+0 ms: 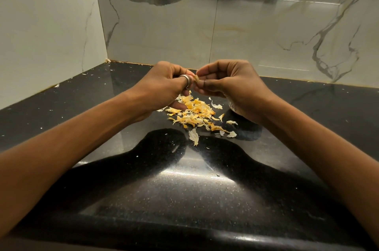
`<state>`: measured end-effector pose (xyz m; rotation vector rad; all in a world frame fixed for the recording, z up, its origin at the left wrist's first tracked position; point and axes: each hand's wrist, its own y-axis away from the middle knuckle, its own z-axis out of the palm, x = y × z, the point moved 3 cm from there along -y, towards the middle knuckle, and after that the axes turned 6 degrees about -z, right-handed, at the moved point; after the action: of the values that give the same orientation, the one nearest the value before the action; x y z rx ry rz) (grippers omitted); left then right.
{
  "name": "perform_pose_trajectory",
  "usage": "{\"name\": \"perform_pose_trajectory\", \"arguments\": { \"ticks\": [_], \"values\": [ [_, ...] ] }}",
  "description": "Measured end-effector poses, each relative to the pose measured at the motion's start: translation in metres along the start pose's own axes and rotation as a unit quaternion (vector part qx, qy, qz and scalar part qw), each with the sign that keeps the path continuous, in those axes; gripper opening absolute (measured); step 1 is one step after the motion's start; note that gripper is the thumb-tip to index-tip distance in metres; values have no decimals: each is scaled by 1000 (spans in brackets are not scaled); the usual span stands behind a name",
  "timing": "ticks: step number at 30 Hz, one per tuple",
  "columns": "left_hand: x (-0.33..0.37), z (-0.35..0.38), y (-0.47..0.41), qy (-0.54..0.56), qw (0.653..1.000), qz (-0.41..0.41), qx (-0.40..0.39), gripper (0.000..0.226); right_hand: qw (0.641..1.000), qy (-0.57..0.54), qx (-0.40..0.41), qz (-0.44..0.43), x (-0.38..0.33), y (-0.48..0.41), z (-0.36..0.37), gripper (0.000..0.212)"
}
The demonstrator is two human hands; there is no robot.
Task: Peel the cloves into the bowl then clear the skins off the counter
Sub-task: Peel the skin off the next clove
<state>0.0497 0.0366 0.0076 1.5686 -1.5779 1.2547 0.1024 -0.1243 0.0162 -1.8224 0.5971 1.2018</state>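
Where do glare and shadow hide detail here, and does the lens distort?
Head view: a glare strip whitens the black counter near the front; arm shadows darken it either side; the wide lens bows its front edge; the skins stay sharp.

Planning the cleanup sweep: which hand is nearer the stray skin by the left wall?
Left. The left hand is right of that stray skin across the counter; the right hand is farther right, beyond the left one.

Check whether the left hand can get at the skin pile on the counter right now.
Probably yes. The skin pile lies just below the left hand with nothing between, but that hand and the right hand both pinch a clove, so it must let go first.
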Motion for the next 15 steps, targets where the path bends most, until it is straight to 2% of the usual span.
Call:
{"name": "perform_pose_trajectory", "arguments": {
  "ticks": [7, 15],
  "values": [
    [2, -1, 1, 5, 1000, -4, -1, 15, 996, -73, 21, 50, 0, 0, 1, 19],
    [3, -1, 2, -4, 1000, -1, -2, 15, 997, -48, 8, 59, 0, 1, 1, 20]
  ]
}}
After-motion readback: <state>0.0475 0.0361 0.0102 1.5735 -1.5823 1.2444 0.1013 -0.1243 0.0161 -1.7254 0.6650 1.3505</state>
